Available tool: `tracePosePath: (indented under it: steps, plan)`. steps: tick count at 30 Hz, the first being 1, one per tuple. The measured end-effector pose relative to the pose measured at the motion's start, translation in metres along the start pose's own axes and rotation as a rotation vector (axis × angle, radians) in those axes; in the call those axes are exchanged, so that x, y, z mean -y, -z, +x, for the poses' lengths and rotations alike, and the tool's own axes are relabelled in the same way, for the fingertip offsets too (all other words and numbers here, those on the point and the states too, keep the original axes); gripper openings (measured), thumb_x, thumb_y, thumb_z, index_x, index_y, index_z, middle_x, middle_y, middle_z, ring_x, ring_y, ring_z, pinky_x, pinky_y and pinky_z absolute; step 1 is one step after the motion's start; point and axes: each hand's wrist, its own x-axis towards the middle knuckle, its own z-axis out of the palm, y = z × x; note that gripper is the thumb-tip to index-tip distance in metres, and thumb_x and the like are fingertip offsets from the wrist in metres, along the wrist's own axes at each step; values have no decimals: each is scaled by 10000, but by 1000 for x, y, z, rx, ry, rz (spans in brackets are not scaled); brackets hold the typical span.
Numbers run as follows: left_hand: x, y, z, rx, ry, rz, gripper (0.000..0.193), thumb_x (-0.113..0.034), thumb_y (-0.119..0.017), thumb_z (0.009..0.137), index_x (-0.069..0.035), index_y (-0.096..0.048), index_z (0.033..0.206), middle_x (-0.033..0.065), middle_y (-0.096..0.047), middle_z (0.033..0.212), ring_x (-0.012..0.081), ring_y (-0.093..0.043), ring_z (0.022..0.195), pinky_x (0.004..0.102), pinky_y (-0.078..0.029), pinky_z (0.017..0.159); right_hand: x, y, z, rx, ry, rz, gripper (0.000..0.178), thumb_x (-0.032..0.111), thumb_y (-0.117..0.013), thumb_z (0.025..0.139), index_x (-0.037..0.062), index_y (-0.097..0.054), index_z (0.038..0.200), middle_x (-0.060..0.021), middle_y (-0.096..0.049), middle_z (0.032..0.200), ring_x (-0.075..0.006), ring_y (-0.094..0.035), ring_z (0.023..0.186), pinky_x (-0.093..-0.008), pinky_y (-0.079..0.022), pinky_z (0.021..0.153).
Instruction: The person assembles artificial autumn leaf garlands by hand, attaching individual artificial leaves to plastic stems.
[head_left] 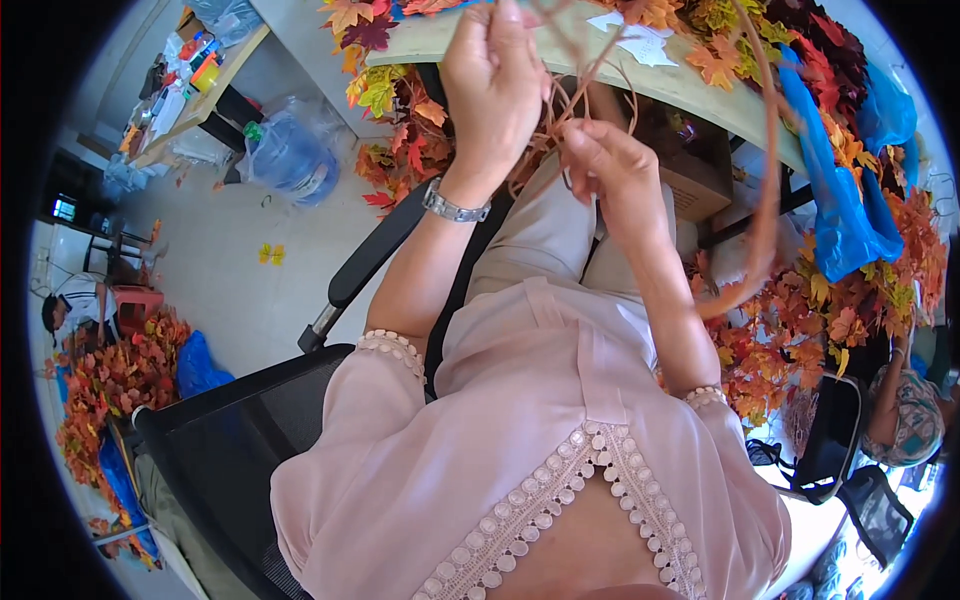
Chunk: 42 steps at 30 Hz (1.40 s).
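Above my lap, a tangle of thin brown vine-like strands (772,150) hangs between my hands. One long loop of it swings out to the right, blurred, and curves down past my right forearm. My left hand (493,95) is raised at the table's near edge, its fingers closed on the strands; the fingertips partly leave the upper edge of the view. Lower and to the right, my right hand (612,165) pinches the looped strands between thumb and forefinger. The loops cross each other in the gap between the hands.
Artificial maple leaves (715,62) in orange, red and yellow lie along the pale table (690,75). A blue plastic bag (835,190) hangs off its right side. A cardboard box (695,175) stands underneath. Co-workers (905,410) sit at far right and far left (78,303).
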Motion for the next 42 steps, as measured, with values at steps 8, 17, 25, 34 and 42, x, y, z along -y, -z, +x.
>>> tracePosePath:
  steps: [8, 17, 25, 34, 42]
  plan:
    - [5, 16, -8, 298, 380, 49, 296, -254, -692, 752, -22, -542, 858, -11, -529, 652, 42, -447, 495, 179, -363, 423, 18, 23, 7, -100, 87, 103, 151, 145, -610, 819, 5, -634, 873, -22, -581, 682, -49, -465, 494, -183, -396, 456]
    - [10, 17, -24, 456, 525, 23, 222, -121, -650, 782, -70, -434, 782, 8, -536, 704, 44, -406, 497, 195, -416, 484, 23, 21, -7, -51, 280, 15, 130, 130, -619, 809, 10, -643, 855, -10, -578, 652, -30, -427, 491, -168, -320, 423]
    - [-11, 17, -30, 447, 564, -624, 113, -111, -502, 875, -95, -486, 986, 38, -532, 728, 24, -327, 476, 159, -298, 455, 50, 20, -27, 68, 193, 127, 184, 89, -545, 850, -23, -594, 987, -63, -585, 665, -30, -369, 421, -155, -273, 377]
    - [-31, 13, -32, 365, 510, -407, 192, -175, -491, 879, -78, -524, 1042, -39, -388, 536, 25, -314, 431, 166, -251, 385, 59, 28, -51, 88, 200, 288, 221, 195, -488, 889, -17, -550, 886, 12, -417, 592, -23, -236, 422, -167, -194, 374]
    - [-44, 31, -7, 386, 407, -353, 226, -162, -440, 908, -38, -461, 1095, -51, -368, 585, 3, -242, 452, 144, -216, 396, 92, 71, -67, 130, 434, 248, 164, 131, -447, 893, -7, -534, 867, 12, -440, 623, -53, -316, 497, -189, -266, 468]
